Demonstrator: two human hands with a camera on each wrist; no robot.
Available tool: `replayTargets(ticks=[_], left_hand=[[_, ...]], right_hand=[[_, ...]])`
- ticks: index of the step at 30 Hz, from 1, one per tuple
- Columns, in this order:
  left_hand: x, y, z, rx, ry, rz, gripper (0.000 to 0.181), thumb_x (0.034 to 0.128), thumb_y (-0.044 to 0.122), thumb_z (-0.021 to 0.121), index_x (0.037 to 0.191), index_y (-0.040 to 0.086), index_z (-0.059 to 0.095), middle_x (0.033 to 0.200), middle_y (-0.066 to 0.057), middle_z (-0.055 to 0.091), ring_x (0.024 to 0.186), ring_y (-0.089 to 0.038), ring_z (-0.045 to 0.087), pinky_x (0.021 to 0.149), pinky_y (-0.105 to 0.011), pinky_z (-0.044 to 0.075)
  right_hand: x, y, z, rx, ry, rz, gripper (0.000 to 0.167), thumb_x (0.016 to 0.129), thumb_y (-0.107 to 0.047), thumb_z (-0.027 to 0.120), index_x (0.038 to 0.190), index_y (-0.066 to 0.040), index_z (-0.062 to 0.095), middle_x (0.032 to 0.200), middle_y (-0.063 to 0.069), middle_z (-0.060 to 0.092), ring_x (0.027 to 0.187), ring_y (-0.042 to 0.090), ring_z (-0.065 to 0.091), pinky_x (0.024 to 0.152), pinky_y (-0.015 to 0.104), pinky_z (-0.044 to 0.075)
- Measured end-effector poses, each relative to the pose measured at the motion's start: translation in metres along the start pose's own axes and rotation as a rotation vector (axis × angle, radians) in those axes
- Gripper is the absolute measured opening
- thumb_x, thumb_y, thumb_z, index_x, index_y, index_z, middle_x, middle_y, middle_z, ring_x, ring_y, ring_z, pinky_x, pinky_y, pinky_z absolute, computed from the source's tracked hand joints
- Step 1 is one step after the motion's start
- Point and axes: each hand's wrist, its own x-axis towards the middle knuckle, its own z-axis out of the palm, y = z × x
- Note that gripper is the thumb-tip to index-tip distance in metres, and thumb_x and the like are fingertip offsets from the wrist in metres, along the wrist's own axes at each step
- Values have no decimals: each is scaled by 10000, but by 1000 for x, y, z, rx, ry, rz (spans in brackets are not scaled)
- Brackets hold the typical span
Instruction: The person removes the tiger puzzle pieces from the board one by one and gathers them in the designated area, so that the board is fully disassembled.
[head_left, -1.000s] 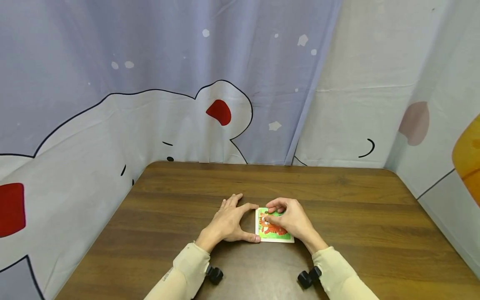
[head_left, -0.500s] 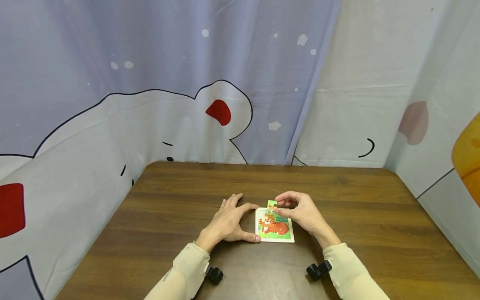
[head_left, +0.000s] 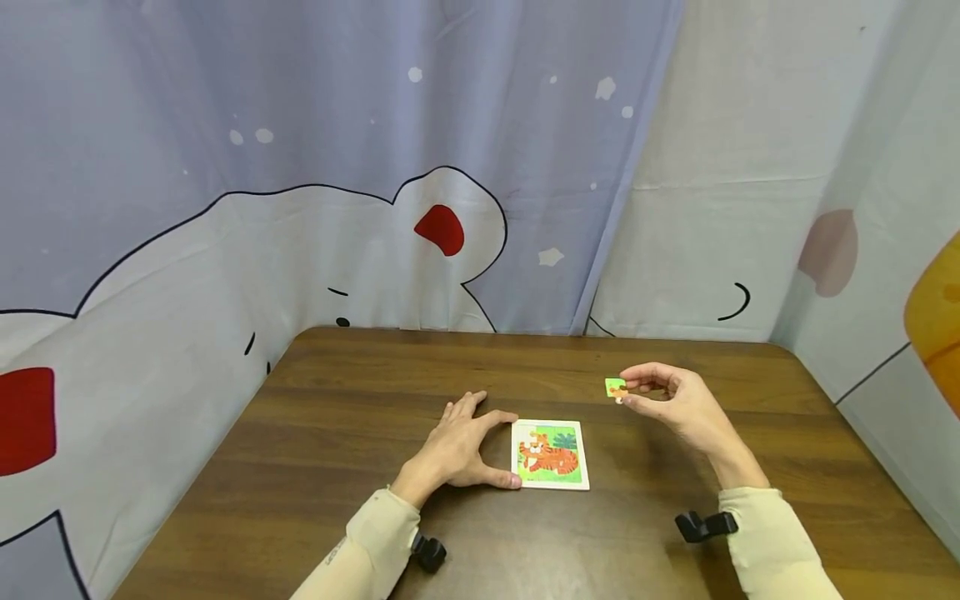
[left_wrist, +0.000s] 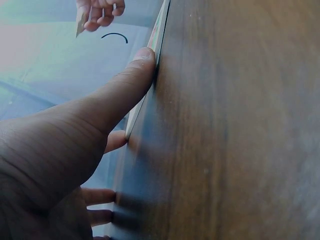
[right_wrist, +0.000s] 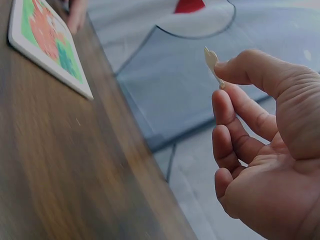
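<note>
A square jigsaw puzzle board (head_left: 555, 487) with a white frame and a tiger picture lies flat on the table. At its upper left, one spot without a piece shows pale. My left hand (head_left: 455, 446) is spread beside it, thumb on the near left corner and index fingertip at the far left corner. Up and to the right of the board, my right hand (head_left: 681, 404) pinches a small green and orange puzzle piece (head_left: 615, 387) between thumb and fingertips, above the table. Seen edge-on in the right wrist view, that puzzle piece (right_wrist: 211, 61) looks thin and pale.
The brown wooden table (head_left: 360, 367) reaches back to a printed curtain (head_left: 337, 242) along its far side. Another curtain (head_left: 847, 250) hangs at the right. Black wrist cameras sit on both forearms.
My right hand has lifted the piece out of the board's upper left and carried it away to the right. My left hand has kept its place at the board.
</note>
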Motion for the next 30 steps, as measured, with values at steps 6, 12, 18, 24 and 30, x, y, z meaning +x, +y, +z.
replayTargets(ticks=[6,12,18,24,30], left_hand=[[0,-1,2,0,2,0,979,733,684,985,1565,314,628,1783,-242,309,1679,-503,216,1368,-671,173],[1,-1,2,-3,5,7,979,732,678,989,1565,310,629,1779,-249,312,1674,-522,215,1364,-683,172],[1,-2,1,3,-1,-5,983,729,680,990,1568,319,625,1783,-239,308,1676,-517,214,1362,-685,180],[1,-2,1,4,-5,-9,983,735,685,985,1573,324,622,1789,-235,300,1680,-510,208,1366,-677,174],[1,-1,2,1,-1,-2,981,737,671,991,1576,320,622,1785,-240,305,1677,-513,214,1368,-674,171]], right_hand=[[-10,4,-33,-20,26,-37,376,981,-102,872,1307,20,729,1072,-13,781,967,107,713,786,211,599],[-22,9,-61,-67,55,-33,374,993,-92,856,1322,22,721,1070,-58,780,958,95,719,783,198,608],[-31,23,-79,-119,85,-9,383,995,-110,859,1337,4,731,1065,-66,783,947,78,711,770,181,587],[-38,35,-92,-160,96,24,379,1002,-135,858,1335,-3,735,1053,-77,779,932,61,708,754,184,577],[-46,51,-104,-163,82,58,379,1012,-150,850,1342,-4,734,1053,-86,781,931,53,694,751,210,575]])
